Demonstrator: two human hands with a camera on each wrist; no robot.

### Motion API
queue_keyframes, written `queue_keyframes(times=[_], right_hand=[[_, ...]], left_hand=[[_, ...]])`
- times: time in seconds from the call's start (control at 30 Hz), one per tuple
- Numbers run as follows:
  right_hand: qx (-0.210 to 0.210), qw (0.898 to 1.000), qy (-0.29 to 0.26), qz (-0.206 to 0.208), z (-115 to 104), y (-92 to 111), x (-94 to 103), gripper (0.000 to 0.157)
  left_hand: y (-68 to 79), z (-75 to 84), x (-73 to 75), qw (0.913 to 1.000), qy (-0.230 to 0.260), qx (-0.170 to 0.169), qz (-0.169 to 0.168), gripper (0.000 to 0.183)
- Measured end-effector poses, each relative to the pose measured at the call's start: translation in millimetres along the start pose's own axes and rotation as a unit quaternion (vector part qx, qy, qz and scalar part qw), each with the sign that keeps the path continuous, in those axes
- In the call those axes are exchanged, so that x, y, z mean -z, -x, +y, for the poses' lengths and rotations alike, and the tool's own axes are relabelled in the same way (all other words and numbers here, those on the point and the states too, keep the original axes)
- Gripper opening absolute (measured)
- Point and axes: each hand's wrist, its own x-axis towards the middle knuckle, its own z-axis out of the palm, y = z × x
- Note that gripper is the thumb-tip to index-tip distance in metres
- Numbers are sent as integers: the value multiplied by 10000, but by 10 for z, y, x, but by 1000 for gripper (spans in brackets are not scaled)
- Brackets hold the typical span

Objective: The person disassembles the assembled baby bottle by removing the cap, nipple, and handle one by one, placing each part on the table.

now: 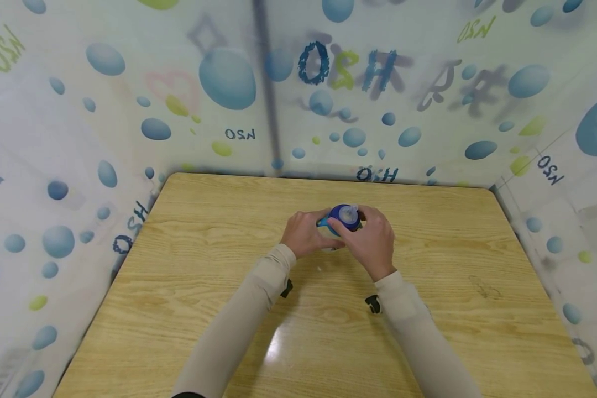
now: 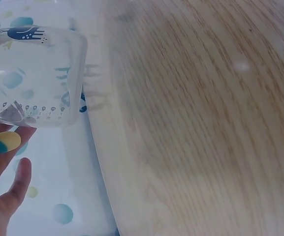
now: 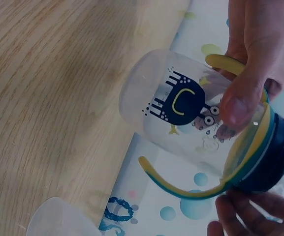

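Note:
A clear baby bottle (image 3: 146,91), printed with a dark blue cartoon creature, is held over the table between both hands. It has a dark blue collar (image 1: 336,212), a clear teat (image 1: 349,214) on top, and two curved yellow-and-teal handles (image 3: 181,191). My left hand (image 1: 305,234) grips the bottle's body, its thumb lying along the side below the collar. My right hand (image 1: 375,239) holds the blue collar with thumb and fingers around it. In the left wrist view the bottle's lower part (image 2: 38,73) shows measuring marks and appears see-through.
A clear rounded cup-like piece (image 3: 60,219) stands on the table, partly out of the right wrist view. The wood-grain table (image 1: 204,221) meets a patterned sheet (image 1: 224,77) at its back and sides. Small dark devices (image 1: 373,304) hang at both wrists.

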Motion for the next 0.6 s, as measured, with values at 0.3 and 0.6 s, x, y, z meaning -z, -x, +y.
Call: queue_keyframes(times=[0.3, 0.6], right_hand=[[357, 9957, -497, -691, 97, -50, 49, 59], [654, 9909, -731, -925, 145, -82, 100, 55]], left_hand=[[11, -45, -7, 9994, 322, 56, -66, 82], [16, -39, 4, 9983, 539, 136, -169, 81]])
